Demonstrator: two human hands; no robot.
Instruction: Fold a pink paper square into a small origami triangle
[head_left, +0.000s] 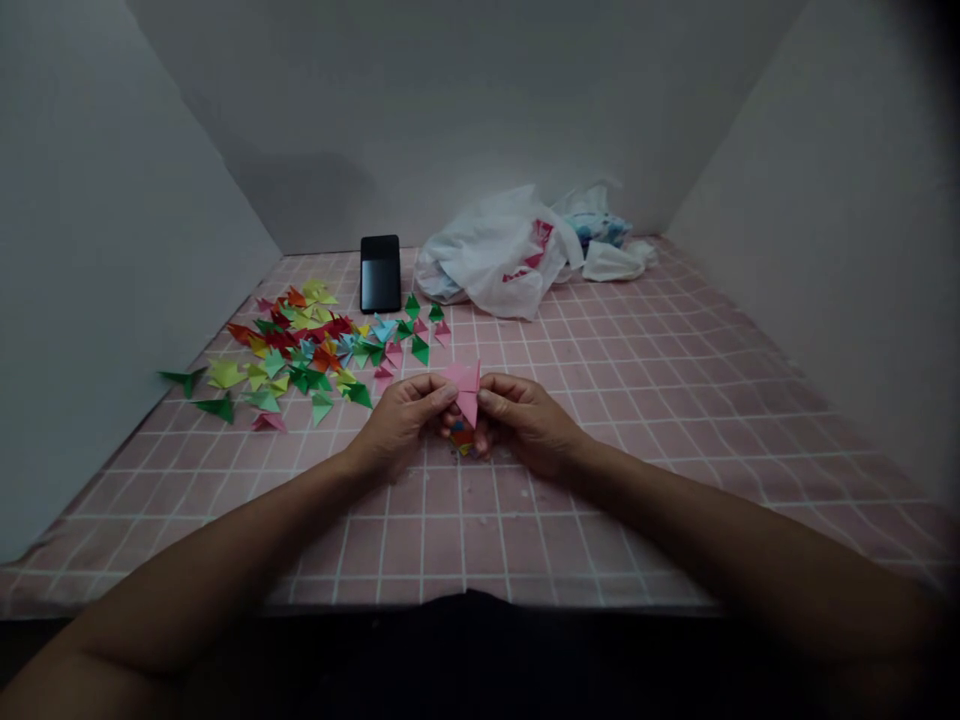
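Between my two hands is a small pink folded paper [466,379], its lower end pointed downward. My left hand [412,412] pinches its left side with thumb and fingers. On the other side, my right hand [529,415] grips the right edge, thumb toward me. Both hands are raised a little over the table. Beneath them, partly hidden by the fingers, lie some small coloured papers [463,437] in orange, blue and yellow. To the left spreads a heap of folded paper pieces [307,375] in green, yellow, red, orange, pink and pale blue.
A black phone [380,275] lies behind the heap. White plastic bags [487,250] sit crumpled at the back, with a blue-patterned packet [600,228] beside them. The table wears a pink checked cloth [675,380]. Pale walls stand at the left, right and back.
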